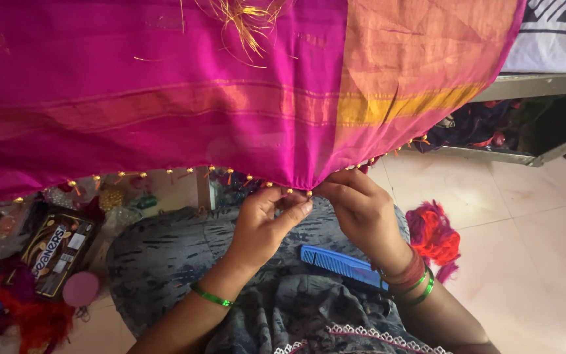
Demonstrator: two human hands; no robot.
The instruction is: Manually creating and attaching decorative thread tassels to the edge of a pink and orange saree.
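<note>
My lap (185, 262) is closest to me, covered in grey-blue cloth with a white lace trim at the bottom. A blue comb (339, 263) lies on my lap, just under my right wrist. My left hand (262, 226) has a green bangle on the wrist, and its fingers are pinched shut on the edge of the pink cloth (165, 98). My right hand (360, 208) wears red and green bangles, and it pinches the same edge right beside the left one. The hands almost touch each other.

The pink cloth hangs in front of me like a curtain. Little gold beads (230, 172) run along its bottom edge. It has an orange part (427, 52) on the right.

A fluffy bunch of red and pink thread (433, 236) sits on the pale floor (532, 216) to my right. A dark box (57, 252) lies on my left.
</note>
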